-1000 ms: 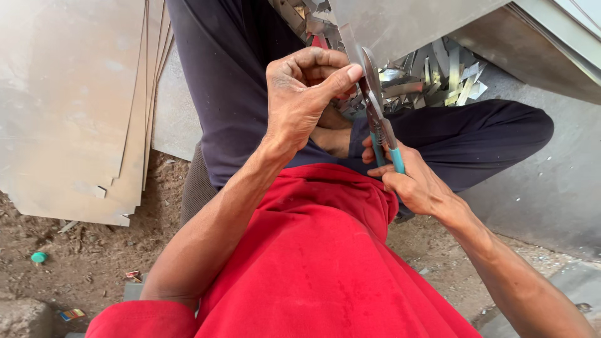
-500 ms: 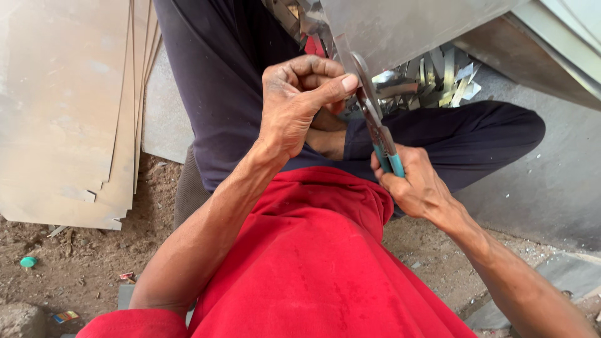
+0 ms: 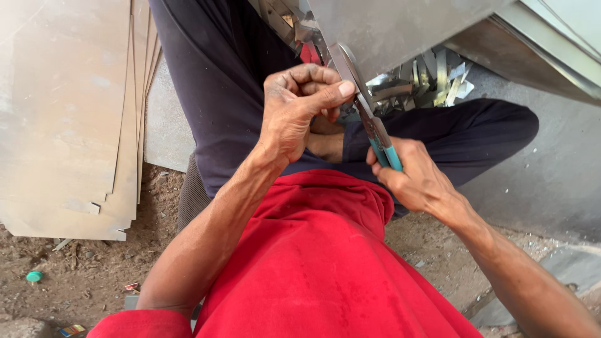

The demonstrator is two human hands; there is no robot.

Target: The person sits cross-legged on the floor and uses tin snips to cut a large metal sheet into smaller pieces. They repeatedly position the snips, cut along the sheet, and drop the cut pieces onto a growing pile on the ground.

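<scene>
Left hand (image 3: 299,109) shifted slightly; teal-handled snips (image 3: 374,134), perhaps worn.

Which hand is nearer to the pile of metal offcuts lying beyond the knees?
Left. The left hand pinches the sheet metal at the snips' blades, close beside the metal offcuts. The right hand grips the teal-handled snips lower down, farther from them.
</scene>
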